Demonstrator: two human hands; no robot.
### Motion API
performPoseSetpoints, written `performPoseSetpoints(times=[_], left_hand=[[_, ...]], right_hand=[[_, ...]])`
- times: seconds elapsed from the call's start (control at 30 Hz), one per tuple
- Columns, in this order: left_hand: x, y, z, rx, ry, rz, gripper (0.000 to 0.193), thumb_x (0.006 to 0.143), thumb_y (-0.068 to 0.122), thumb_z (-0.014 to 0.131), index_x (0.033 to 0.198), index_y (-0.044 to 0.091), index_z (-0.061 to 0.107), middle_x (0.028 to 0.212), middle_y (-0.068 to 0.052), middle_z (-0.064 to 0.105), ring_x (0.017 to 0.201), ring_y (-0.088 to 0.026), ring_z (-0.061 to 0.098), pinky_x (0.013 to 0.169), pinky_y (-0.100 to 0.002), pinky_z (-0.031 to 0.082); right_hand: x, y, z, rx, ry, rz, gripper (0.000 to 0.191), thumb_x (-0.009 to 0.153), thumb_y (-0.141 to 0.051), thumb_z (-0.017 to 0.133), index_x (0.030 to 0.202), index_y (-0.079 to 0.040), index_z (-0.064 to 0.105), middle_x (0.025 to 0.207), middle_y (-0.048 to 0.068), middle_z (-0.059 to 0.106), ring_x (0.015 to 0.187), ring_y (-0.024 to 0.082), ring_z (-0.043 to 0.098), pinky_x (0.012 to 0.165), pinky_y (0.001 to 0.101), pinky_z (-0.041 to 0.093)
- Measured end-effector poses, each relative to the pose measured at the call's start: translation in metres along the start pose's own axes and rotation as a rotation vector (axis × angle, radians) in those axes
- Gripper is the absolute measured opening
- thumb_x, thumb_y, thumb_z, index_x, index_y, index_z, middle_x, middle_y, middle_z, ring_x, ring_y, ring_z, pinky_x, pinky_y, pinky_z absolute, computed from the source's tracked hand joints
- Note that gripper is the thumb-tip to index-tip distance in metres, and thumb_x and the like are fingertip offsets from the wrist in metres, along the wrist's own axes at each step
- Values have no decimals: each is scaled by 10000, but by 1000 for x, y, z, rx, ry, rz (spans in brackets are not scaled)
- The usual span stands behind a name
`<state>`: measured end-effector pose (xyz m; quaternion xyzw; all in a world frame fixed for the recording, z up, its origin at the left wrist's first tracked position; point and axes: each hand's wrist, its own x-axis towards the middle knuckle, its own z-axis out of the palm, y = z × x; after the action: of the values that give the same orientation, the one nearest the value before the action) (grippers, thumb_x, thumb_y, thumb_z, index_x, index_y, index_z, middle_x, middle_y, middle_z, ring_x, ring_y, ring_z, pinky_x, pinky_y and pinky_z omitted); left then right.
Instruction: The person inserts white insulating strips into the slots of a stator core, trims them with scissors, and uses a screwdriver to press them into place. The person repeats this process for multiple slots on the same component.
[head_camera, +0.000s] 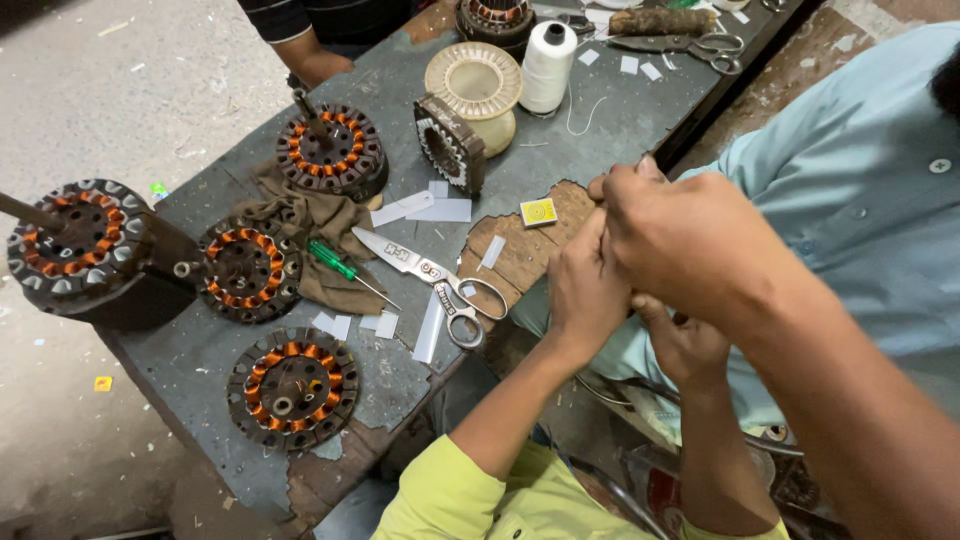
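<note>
Both hands meet at the right centre of the frame. The left hand (585, 290), rising from a yellow-green sleeve at the bottom edge, is curled with its back to the camera. The right hand (690, 240), its bare forearm entering from the lower right, closes over it, fingers (610, 190) bunched.

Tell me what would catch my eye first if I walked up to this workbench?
Probably the round dark motor stators wound with bright copper coils, spread over the left half of the worn grey workbench. Next, the large steel scissors lying open-handled at the bench's middle, beside a green-handled screwdriver. At right, the left hand and right hand are bunched together over the bench edge; what they pinch is hidden.
</note>
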<state>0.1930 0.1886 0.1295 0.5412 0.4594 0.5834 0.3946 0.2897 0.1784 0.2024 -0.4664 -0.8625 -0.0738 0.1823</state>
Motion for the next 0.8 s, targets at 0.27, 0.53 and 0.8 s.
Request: performPoseSetpoints(times=[0.27,0.53,0.8], left_hand=[[1,-8,-5,55,25,-5,361,1069,345,466,946,38,608,727,-206,651,709,-417,687,608,-491,491],[0,-7,-4,49,25,-33,362,1062,337,464,918,48,626,665,-177,645,641,-375,687,596,-478,497],[0,-18,-4,63,55,-18,374,1061,357,474,913,49,625,680,-199,621,647,-394,660,592,-490,476]], right_hand=[[31,3,-30,-650,-185,-335,192,806,-138,653,934,-19,734,963,36,678,833,101,695,572,222,553],[32,2,-32,-1137,-70,-514,236,900,-134,573,982,45,703,1081,104,694,1093,173,634,878,194,528],[31,-8,-38,-1097,-130,-566,199,868,-123,565,944,29,668,989,103,637,1082,231,608,1014,297,509]])
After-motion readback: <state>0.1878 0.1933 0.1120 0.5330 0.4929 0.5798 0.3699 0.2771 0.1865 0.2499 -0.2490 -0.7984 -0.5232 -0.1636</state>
